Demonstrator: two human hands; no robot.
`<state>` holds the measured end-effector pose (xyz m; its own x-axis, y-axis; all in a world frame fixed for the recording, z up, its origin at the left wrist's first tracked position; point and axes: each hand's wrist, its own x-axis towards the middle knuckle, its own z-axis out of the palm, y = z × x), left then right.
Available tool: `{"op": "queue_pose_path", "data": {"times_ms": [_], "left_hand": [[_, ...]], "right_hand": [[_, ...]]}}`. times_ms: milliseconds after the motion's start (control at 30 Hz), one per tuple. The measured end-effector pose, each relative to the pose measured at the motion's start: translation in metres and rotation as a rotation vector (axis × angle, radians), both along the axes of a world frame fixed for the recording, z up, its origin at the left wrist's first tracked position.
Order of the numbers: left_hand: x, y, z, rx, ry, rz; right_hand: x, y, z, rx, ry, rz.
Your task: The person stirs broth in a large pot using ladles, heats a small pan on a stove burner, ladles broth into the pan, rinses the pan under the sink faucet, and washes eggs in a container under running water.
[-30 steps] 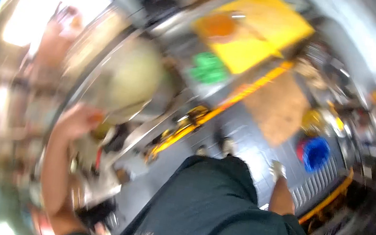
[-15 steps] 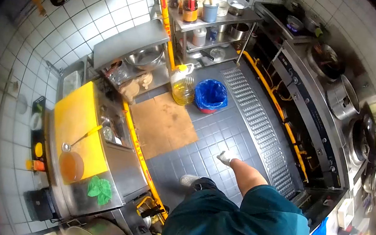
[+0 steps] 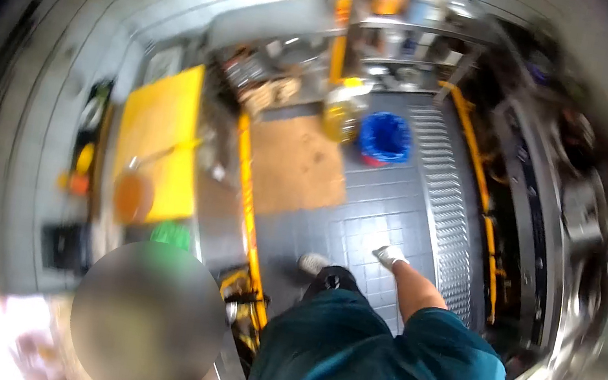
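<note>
My right hand point(image 3: 390, 257), in a pale glove, hangs over the grey tiled floor point(image 3: 360, 235). Its fingers look loosely stretched, with nothing visible in them, though the frame is blurred. It is nearest to the ribbed metal floor strip point(image 3: 441, 204) on its right. Beyond it stand a bin with a blue liner point(image 3: 385, 138) and a large bottle of yellow liquid point(image 3: 344, 113). My left hand is out of view.
A person point(image 3: 148, 320), head blurred, is at the lower left. Behind are a yellow board point(image 3: 165, 112), an orange-brown container point(image 3: 133, 196) and green cloth or plastic point(image 3: 171, 233). Brown cardboard point(image 3: 296, 165) lies on the floor. Shelves point(image 3: 425, 26) stand behind; a cooking range point(image 3: 529, 202) lines the right.
The view has turned and blurred, so the board and bin sit higher and farther right. A person has come into view at the lower left. My right hand is still low beside my body.
</note>
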<state>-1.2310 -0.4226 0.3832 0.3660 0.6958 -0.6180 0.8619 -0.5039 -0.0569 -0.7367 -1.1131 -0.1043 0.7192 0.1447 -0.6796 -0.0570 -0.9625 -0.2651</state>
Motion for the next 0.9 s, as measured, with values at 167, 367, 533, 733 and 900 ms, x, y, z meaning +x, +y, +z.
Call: {"op": "queue_pose_path", "data": {"times_ms": [167,367,533,733,900], "left_hand": [[-0.059,-0.035,0.037,-0.375,-0.098,0.269],[0.058,-0.093,0.071,-0.248,-0.105,0.266],[0.065,-0.102,0.029,0.010,-0.321,0.071],[0.074,-0.092,-0.020,0.208,-0.413,0.158],[0.067,-0.088,-0.059,0.432,-0.304,0.190]], "right_hand": [[0.046,0.002,-0.044,0.363,0.044,-0.207],[0.062,-0.003,-0.070,0.474,0.294,-0.355],[0.068,0.002,-0.044,0.398,0.477,-0.635],[0.086,0.023,-0.012,0.378,0.295,-0.547],[0.114,0.028,-0.048,0.394,0.228,-0.298]]}}
